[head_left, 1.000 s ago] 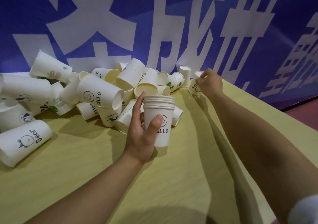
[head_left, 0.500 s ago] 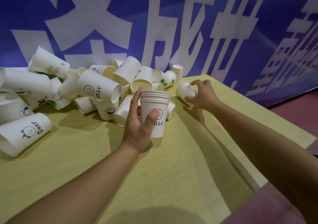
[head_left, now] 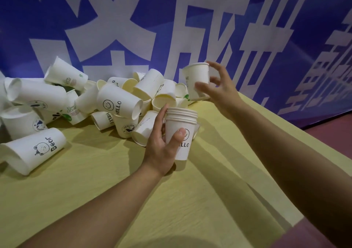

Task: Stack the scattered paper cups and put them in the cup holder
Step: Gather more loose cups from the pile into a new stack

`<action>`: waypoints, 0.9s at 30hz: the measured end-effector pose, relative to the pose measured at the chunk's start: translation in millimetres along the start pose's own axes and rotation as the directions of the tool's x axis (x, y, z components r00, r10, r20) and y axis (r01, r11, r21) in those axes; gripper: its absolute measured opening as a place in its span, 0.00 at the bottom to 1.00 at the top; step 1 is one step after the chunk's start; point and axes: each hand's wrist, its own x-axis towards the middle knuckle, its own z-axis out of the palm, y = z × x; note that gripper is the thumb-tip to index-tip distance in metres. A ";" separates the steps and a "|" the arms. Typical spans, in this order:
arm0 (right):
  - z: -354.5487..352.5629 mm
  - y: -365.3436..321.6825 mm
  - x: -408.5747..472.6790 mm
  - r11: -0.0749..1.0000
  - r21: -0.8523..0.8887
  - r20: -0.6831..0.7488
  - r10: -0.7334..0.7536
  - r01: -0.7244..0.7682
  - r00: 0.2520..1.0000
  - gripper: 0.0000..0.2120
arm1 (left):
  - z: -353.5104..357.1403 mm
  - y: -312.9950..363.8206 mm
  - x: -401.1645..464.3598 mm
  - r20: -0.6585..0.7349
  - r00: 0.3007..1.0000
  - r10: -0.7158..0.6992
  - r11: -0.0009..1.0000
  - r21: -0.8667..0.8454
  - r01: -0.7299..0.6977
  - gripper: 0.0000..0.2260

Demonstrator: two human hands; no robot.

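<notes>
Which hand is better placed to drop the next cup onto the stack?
The right hand. It already holds a single paper cup upright above the stack of cups, which the left hand grips and steadies, so the left is occupied.

A blue banner [head_left: 247, 9] with large white characters fills the upper frame behind a yellow-green table [head_left: 190, 200]; reddish floor [head_left: 339, 129] at right.

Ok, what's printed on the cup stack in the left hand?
A black smiley face and the word HELLO on white paper, seen in the head view on the cup stack that the left hand holds.
</notes>
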 end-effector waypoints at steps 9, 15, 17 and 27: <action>58.0 -3.4 -64.4 0.990 0.080 -0.043 -0.114 0.117 0.993 0.16 | -1.1 3.1 -0.3 -0.076 0.997 0.030 0.998 -0.044 -0.034 0.37; 51.5 11.8 -56.7 0.995 -0.007 -0.062 -0.101 0.101 0.993 0.12 | -1.2 2.7 5.1 -0.170 0.985 0.030 0.995 -0.089 -0.046 0.39; 39.0 19.6 -29.9 0.983 -0.126 -0.133 -0.149 0.132 0.980 0.11 | -0.2 0.8 6.0 -0.148 0.989 0.025 0.994 -0.101 -0.040 0.40; -7.9 112.3 123.4 0.623 -0.759 -0.232 0.012 -0.189 0.973 0.22 | 0.2 0.0 10.9 -0.163 0.987 -0.008 0.993 -0.118 -0.011 0.28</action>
